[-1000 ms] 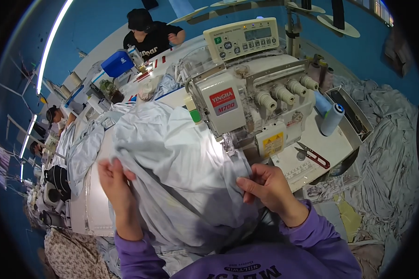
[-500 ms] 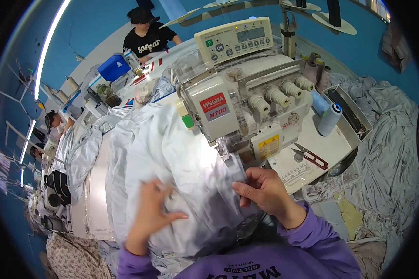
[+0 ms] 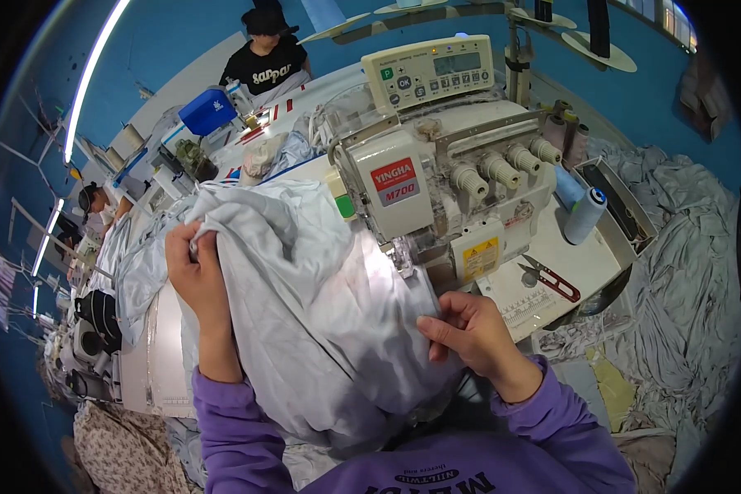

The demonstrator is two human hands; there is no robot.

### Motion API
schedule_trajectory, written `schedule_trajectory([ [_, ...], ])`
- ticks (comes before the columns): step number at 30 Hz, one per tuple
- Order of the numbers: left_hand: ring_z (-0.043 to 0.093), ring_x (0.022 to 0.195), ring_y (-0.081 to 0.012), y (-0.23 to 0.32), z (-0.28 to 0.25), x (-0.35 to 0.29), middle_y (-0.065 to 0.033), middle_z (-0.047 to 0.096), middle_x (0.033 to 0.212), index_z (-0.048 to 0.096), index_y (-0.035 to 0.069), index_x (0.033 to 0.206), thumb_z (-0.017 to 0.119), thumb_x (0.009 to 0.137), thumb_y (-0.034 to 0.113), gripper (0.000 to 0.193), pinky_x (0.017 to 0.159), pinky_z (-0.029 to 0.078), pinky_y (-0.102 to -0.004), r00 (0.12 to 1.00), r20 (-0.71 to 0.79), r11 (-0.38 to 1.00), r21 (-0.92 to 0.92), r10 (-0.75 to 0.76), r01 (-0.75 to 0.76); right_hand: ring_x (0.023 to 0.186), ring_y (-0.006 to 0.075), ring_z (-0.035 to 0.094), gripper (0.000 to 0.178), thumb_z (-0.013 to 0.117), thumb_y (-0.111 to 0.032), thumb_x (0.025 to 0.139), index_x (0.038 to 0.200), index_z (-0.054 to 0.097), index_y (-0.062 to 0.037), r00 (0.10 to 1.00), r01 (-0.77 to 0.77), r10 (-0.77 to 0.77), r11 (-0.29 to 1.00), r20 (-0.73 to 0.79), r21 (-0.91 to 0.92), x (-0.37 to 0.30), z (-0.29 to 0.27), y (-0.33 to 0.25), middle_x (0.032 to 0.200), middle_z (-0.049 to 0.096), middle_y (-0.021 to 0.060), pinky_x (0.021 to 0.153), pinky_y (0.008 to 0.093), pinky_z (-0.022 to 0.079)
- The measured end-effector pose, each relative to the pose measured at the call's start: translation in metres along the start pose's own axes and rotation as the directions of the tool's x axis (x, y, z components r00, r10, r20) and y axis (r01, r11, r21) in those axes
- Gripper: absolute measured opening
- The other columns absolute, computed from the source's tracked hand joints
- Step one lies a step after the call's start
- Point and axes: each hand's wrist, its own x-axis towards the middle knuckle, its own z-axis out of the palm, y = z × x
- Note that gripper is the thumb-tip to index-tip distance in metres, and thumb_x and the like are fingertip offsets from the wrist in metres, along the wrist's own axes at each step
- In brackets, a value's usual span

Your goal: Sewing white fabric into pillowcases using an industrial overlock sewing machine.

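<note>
A large piece of pale grey fabric (image 3: 305, 305) lies bunched over the front of the sewing machine (image 3: 387, 177) and hangs down toward my lap. Its right edge runs under the lit needle area (image 3: 402, 257). My left hand (image 3: 196, 267) is closed on a raised fold of this fabric at the left, fingers curled around it. Just below the needle area, my right hand (image 3: 469, 333) pinches the fabric's right edge between thumb and fingers.
Red-handled thread snips (image 3: 556, 281) and a pale blue thread cone (image 3: 584, 216) sit on the machine table's right side. Heaped grey fabric (image 3: 675, 272) fills the far right. A co-worker (image 3: 265, 62) sits across the table, near a blue machine (image 3: 207, 113).
My left hand has moved left and away from me, from open over the cloth to gripping a lifted fold. My right hand stays at the edge. The view has shifted slightly.
</note>
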Motion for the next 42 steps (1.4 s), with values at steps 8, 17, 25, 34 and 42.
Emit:
schedule_trajectory([
  [8,0.05,0.071,-0.0103,-0.01,0.012,0.047,-0.0014,0.057,0.08,0.06,0.002,0.089,0.062,0.085,0.02,0.018,0.066,0.04,-0.0227,0.995,-0.101,0.999,-0.033,0.001,-0.004,0.05,0.0087,0.057,0.015,0.065,-0.011,0.083,0.077,0.057,-0.0007,0.999,-0.031,0.03,1.0,0.019,0.001,0.001,-0.001,-0.001,0.06,0.058,0.0026,0.047,0.0202,0.044],
  [17,0.054,0.07,-0.012,-0.031,0.021,0.129,-0.0049,0.061,0.084,0.065,0.005,0.094,0.064,0.083,0.027,0.024,0.066,0.043,-0.0239,0.964,-0.207,0.984,0.107,0.165,-0.145,0.049,0.0088,0.057,0.017,0.065,-0.011,0.083,0.073,0.054,-0.0022,1.0,-0.023,0.023,1.0,0.006,0.002,0.002,-0.001,0.0,0.059,0.058,0.0028,0.046,0.0199,0.044],
  [25,0.06,0.076,-0.0151,-0.009,0.026,0.189,-0.007,0.064,0.089,0.067,0.006,0.098,0.063,0.084,0.032,0.03,0.071,0.046,-0.0257,0.96,-0.22,0.983,0.09,0.176,-0.16,0.05,0.0092,0.058,0.019,0.065,-0.01,0.083,0.071,0.052,-0.0033,0.998,-0.056,0.057,0.998,0.004,-0.013,0.001,-0.001,-0.004,0.058,0.058,0.0033,0.046,0.0208,0.045],
  [34,0.064,0.085,-0.0227,-0.023,0.008,0.293,-0.0112,0.067,0.093,0.066,0.01,0.103,0.057,0.083,0.047,0.043,0.073,0.047,-0.0298,0.919,-0.22,0.911,0.332,0.328,-0.246,0.05,0.0091,0.058,0.019,0.065,-0.01,0.083,0.071,0.052,-0.0034,0.998,-0.061,0.061,0.998,0.02,-0.006,0.002,-0.001,-0.002,0.058,0.058,0.0033,0.046,0.021,0.045],
  [42,0.064,0.089,-0.024,-0.09,-0.038,0.396,-0.0114,0.067,0.095,0.06,0.008,0.112,0.055,0.084,0.046,0.047,0.08,0.047,-0.0317,0.934,-0.201,0.914,0.344,0.296,-0.216,0.049,0.0082,0.056,0.019,0.066,-0.01,0.083,0.071,0.053,-0.003,0.996,-0.083,0.081,0.993,-0.02,-0.08,0.001,0.004,-0.003,0.058,0.058,0.0033,0.046,0.0206,0.044],
])
